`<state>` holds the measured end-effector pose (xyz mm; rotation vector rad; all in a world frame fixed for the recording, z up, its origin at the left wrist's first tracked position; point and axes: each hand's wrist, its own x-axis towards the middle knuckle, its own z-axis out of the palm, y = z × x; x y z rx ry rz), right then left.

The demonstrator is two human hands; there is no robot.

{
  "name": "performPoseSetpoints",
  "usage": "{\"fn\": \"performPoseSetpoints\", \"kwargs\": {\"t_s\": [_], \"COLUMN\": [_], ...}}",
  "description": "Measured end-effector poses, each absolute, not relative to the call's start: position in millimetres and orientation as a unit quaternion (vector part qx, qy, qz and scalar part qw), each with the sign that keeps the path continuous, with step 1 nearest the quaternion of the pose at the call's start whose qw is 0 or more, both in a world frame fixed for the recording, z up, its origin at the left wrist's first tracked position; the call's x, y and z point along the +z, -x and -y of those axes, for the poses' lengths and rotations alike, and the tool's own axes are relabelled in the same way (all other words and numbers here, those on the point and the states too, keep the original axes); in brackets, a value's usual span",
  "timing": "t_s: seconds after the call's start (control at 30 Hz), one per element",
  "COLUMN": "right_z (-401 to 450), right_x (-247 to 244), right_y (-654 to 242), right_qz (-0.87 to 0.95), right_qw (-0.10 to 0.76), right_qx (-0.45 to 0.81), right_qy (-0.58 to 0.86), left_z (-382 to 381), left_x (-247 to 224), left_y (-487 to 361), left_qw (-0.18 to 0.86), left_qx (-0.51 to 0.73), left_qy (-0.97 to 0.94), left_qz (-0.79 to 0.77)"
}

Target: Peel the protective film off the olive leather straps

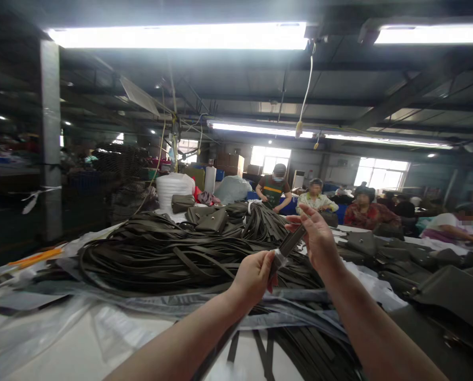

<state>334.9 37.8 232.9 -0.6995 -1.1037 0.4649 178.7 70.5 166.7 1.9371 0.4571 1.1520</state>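
We hold a thin bundle of flat, dark grey-brown straps (292, 241) in our left hand (252, 275). Its fingers are closed tight on the bundle, just below a shiny whitish band (280, 257). The bundle tilts up to the right, above the front right part of the big, long heap of dark, flat straps (161, 256). Our right hand (318, 235) is at the top end of the bundle. Its fingers reach up, but we cannot tell if they pinch the straps.

The big heap lies on the white desk (249, 352). In front of the heap we see crinkly, see-through plastic sheets (54, 333), and left of it is a flat orange strip (36, 257). Dark grey-brown bags with flaps (454, 296) lie to the right of the heap. Behind it are a fat white roll (175, 190) and a person in a dark green apron (274, 193).
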Motion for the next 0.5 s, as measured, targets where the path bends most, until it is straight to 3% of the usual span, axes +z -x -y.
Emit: {"fn": "performPoseSetpoints", "kwargs": {"t_s": [0.5], "right_z": [-36.0], "right_x": [241.9], "right_y": [-315.7], "right_qz": [0.661], "right_qw": [0.637], "right_qx": [0.089], "right_qy": [0.387], "left_z": [-75.7], "left_x": [193.8], "left_y": [-168.8], "left_qw": [0.406], "left_qx": [0.479], "left_qy": [-0.759], "left_qz": [-0.171]}}
